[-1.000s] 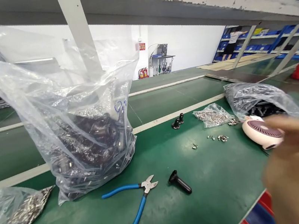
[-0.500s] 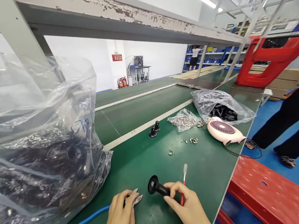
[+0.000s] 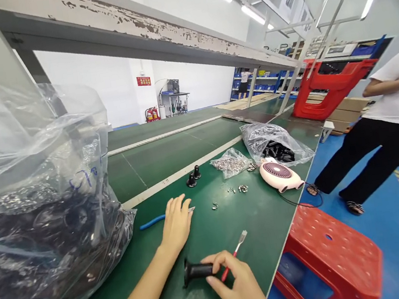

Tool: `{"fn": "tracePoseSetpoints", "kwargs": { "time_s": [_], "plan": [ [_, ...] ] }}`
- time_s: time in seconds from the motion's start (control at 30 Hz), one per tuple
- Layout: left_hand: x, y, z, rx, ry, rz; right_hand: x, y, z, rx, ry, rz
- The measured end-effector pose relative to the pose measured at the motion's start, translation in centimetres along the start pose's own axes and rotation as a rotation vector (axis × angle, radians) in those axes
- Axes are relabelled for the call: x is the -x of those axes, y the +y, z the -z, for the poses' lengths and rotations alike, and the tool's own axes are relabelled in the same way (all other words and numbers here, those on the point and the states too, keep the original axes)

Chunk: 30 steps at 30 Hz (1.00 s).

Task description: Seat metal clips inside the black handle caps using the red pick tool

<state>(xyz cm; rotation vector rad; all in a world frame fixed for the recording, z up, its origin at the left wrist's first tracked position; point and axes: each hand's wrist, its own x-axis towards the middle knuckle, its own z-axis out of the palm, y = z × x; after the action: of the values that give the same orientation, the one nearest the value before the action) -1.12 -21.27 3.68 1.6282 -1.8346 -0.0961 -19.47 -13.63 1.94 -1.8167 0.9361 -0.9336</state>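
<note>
My left hand (image 3: pixel 176 223) reaches forward over the table, curled over a pair of blue-handled pliers (image 3: pixel 153 221); the metal tips show past its fingers and its palm hides the joint. My right hand (image 3: pixel 235 278) is closed on a black tubular piece with a flared end (image 3: pixel 198 271), held sideways with the flare to the left. A thin red-handled brush (image 3: pixel 235 254) with a pale, flat tip also runs through the right hand's fingers. Two similar black pieces (image 3: pixel 193 176) stand upright beyond the left hand. Small metal clips (image 3: pixel 242 189) lie in loose groups to their right.
A big clear bag of dark parts (image 3: pixel 45 229) fills the left side. Farther back are a bag of metal bits (image 3: pixel 232 163), a bag of black parts (image 3: pixel 276 145) and a pink fan (image 3: pixel 280 174). A red stool (image 3: pixel 335 244) and a standing person (image 3: pixel 398 113) are at right.
My left hand and the pliers have moved forward, away from me. The black piece in my right hand has turned to lie more level, and the brush has tilted. The camera view has shifted right.
</note>
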Motion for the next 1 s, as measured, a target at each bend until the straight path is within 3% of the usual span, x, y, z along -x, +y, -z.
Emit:
{"fn": "tracePoseSetpoints", "kwargs": {
  "time_s": [0.1, 0.17, 0.23, 0.3, 0.4, 0.53, 0.63, 0.77, 1.0],
  "plan": [
    [1.7, 1.5, 2.8, 0.057, -0.035, 0.041, 0.0, 0.3, -0.2, 0.136, -0.026, 0.029],
    [4.5, 2.3, 4.3, 0.130, -0.205, 0.006, -0.1, 0.3, -0.5, 0.180, -0.014, 0.076],
    [7.8, 2.3, 5.2, 0.236, -0.495, 0.020, -0.5, 0.1, -0.7, 0.203, -0.024, 0.133],
    [10.7, 1.9, 5.5, 0.304, -0.596, 0.095, -1.3, -0.2, -0.5, 0.206, -0.096, 0.185],
    [13.8, 1.2, 6.0, 0.392, -0.528, 0.264, -3.8, 0.1, 1.0, 0.220, -0.140, 0.215],
    [16.4, 0.9, 7.9, 0.583, -0.412, 0.320, -9.0, 3.3, 3.7, 0.370, 0.130, 0.118],
    [17.7, 0.7, 8.9, 0.664, -0.337, 0.341, -11.9, 6.3, 4.4, 0.469, 0.175, 0.081],
    [18.5, 0.0, 9.2, 0.672, -0.354, 0.413, -12.4, 8.0, 3.8, 0.522, 0.170, 0.076],
    [18.3, 0.4, 10.3, 0.448, -0.349, 0.440, -11.5, 7.2, 3.0, 0.440, 0.218, 0.040]
  ]
}}
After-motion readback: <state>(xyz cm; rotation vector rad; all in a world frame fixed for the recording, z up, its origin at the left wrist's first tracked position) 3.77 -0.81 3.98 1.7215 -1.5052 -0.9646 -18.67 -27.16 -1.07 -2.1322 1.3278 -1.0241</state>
